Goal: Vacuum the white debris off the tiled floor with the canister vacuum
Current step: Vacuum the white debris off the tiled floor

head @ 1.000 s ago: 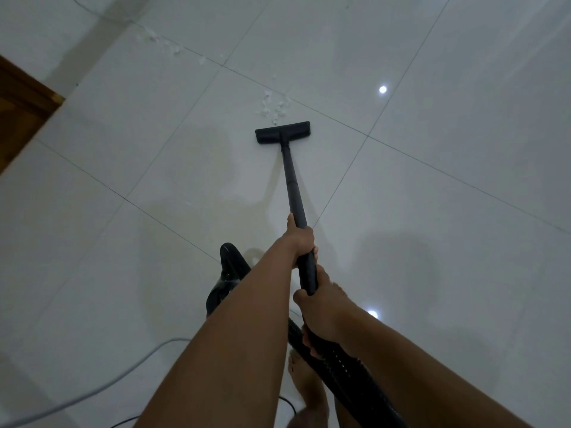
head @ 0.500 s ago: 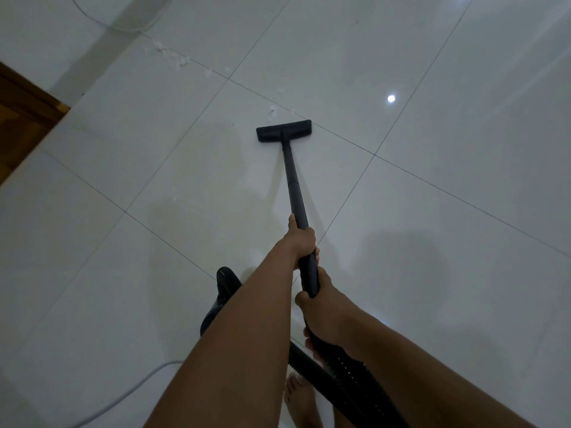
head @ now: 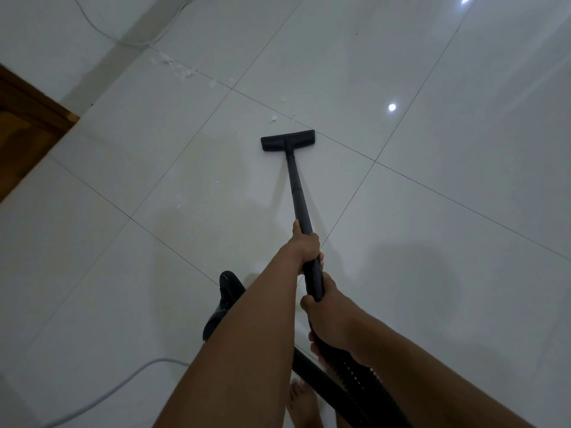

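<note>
Debris [head: 273, 118] lies just beyond nozzle [head: 288, 139], well apart from fingers [head: 321, 259] gripping wand [head: 299, 196].

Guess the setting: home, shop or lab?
Most likely a room in a home: glossy white floor tiles, a wooden door or furniture edge at the left, a small canister vacuum on the floor, and the person's bare foot.

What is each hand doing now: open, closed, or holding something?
Left hand: gripping the vacuum wand.
Right hand: gripping the same wand, nearer the hose.
</note>
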